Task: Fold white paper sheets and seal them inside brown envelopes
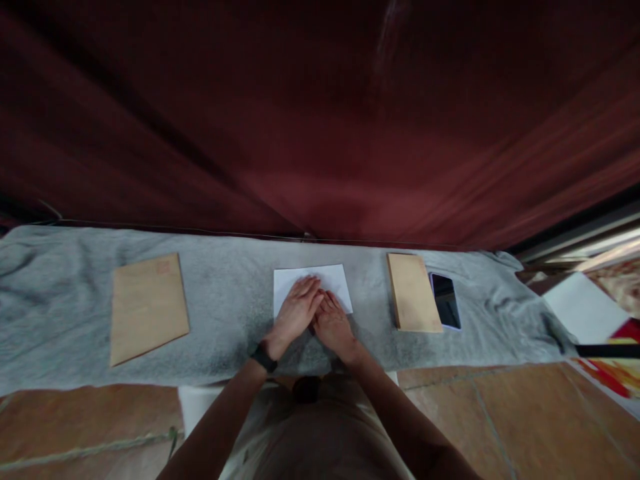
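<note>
A white sheet of paper [337, 277] lies on the grey cloth in front of me. My left hand [296, 307] rests flat on it with fingers stretched out, a dark band round the wrist. Beside it my right hand [333, 323] also lies flat on the paper, its fingers extended and the fingertips close to the left hand's. The two hands touch or overlap slightly. They cover the paper's lower middle, so I cannot tell whether it is folded there. Neither hand grips anything.
A brown envelope [147, 310] lies to the left. On the right is a stack of brown envelopes [415, 293], with a phone [447, 301] against it. The grey cloth [225, 287] covers a long narrow surface. A dark red panel [320, 133] rises behind it.
</note>
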Motion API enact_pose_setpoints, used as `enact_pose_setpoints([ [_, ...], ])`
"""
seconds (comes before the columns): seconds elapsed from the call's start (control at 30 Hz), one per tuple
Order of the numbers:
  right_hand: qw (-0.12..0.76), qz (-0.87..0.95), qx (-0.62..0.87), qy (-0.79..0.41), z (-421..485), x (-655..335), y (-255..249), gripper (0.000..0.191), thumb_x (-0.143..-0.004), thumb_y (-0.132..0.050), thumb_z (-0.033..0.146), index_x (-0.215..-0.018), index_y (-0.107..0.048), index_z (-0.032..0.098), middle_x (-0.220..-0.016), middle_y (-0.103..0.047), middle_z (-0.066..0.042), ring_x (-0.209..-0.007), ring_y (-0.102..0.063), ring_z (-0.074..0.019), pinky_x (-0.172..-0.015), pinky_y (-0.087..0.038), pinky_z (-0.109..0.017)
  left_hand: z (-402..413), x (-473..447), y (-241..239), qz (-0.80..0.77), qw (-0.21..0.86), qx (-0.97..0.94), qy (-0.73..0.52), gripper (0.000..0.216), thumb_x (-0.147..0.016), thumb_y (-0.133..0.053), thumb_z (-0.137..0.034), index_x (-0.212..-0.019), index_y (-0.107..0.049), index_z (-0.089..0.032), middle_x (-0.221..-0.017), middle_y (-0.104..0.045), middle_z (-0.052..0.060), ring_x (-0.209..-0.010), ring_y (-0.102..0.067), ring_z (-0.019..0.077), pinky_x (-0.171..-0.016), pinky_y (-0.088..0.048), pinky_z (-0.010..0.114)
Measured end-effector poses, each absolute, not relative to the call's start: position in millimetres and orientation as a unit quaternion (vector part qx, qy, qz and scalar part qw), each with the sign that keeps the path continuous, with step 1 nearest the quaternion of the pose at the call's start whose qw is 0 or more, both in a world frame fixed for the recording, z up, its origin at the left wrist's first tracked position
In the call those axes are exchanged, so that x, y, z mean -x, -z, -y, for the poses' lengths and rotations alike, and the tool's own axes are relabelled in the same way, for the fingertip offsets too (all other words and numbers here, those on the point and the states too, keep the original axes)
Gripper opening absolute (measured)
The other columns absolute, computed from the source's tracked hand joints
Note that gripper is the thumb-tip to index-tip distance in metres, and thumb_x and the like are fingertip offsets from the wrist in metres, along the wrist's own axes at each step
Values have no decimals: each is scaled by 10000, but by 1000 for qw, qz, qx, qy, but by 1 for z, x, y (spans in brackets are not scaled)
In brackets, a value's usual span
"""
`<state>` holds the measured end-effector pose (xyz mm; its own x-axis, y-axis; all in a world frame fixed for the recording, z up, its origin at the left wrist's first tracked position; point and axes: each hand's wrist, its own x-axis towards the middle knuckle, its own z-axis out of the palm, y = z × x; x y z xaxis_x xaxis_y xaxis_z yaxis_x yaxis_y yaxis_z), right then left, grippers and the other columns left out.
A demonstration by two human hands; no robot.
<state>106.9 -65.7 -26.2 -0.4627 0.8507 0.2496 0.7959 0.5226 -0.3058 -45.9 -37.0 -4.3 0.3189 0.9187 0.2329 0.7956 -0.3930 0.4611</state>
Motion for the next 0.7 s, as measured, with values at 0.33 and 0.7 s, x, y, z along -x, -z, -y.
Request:
enact_pose_setpoints([
  [0.33, 190, 862, 455, -117, 87, -120, 21, 447, -1049, -502, 261, -1458, -586, 102, -1501, -598, -166, -1448, -505, -274, -1272, -336, -501, 14, 51, 20, -490, 129, -849, -152, 549, -1071, -317, -334, -1573, -443, -150, -1653, -412, 119, -1557, -350, 208, -1302, -254, 468],
  [0.7, 195, 863, 439, -156, 117, -137, 12, 456, -1037, -502, 190, -1488, -564, 179, -1544, -568, -102, -1442, -511, -267, -1276, -290, -541, -7, 52, 17, -539, 101, -824, -140, 575, -1056, -338, -340, -1592, -416, -148, -1678, -368, 110, -1578, -303, 228, -1316, -198, 470],
])
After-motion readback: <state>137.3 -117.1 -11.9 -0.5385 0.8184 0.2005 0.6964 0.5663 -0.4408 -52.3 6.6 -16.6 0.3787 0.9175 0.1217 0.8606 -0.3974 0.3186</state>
